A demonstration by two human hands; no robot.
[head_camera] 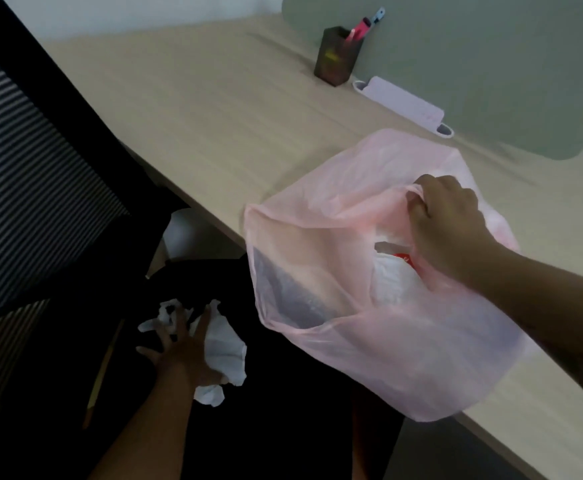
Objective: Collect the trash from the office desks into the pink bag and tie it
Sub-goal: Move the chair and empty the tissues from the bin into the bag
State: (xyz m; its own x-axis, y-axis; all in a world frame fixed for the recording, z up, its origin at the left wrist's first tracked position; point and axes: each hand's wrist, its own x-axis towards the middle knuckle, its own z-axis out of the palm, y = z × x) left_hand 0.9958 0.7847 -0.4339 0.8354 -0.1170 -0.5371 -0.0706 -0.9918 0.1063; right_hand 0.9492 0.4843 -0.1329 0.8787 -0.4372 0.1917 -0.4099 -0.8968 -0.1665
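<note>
Two bare hands work at the edge of an office desk. Nearest, low over a dark chair seat, the left hand (pixel 187 344) has its fingers spread and partly curled over crumpled white tissue (pixel 226 344); its grip looks loose, not yet closed. Just beyond, the right hand (pixel 447 225) pinches the rim of the pink bag (pixel 335 268), fingers closed on the plastic, holding the mouth open where the bag rests on the worktop (pixel 213 126) and hangs over its edge. White and red trash already lies inside. To do this step well, the left hand should probably gather all the tissue into one firm bunch before lifting it to the bag's open mouth. Farther back stand a dark pen holder (pixel 336 57) and a grey divider screen (pixel 490 64).
</note>
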